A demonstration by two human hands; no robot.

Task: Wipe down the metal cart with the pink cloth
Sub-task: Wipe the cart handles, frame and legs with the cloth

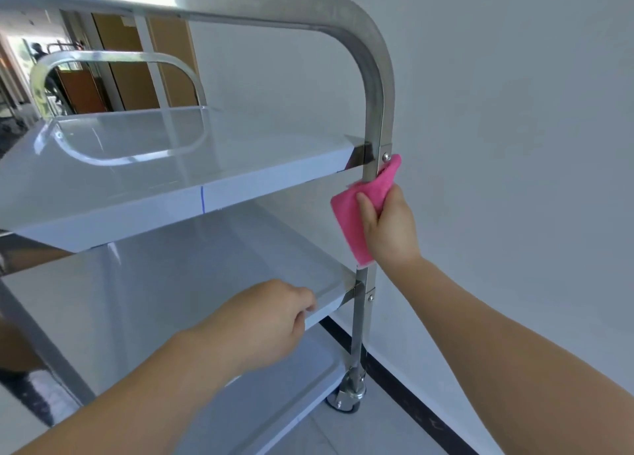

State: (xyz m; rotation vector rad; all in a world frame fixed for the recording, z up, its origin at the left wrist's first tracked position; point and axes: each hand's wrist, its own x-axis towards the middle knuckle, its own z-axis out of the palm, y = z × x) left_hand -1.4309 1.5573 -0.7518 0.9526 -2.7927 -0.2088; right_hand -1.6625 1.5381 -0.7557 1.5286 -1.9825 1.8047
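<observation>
A steel cart (144,166) with three shelves fills the left and middle of the head view. Its right upright post (377,111) curves over into a handle at the top. My right hand (391,228) is shut on a pink cloth (353,221), which is wrapped around that post between the upper shelf and the middle shelf. My left hand (267,320) grips the front edge of the middle shelf (206,283), near the post, fingers curled over the rim.
A white wall stands close on the right, with a black strip (394,379) along the floor. A caster wheel (346,398) sits under the post on grey tiles. Wooden doors (137,63) and a corridor show at the far left.
</observation>
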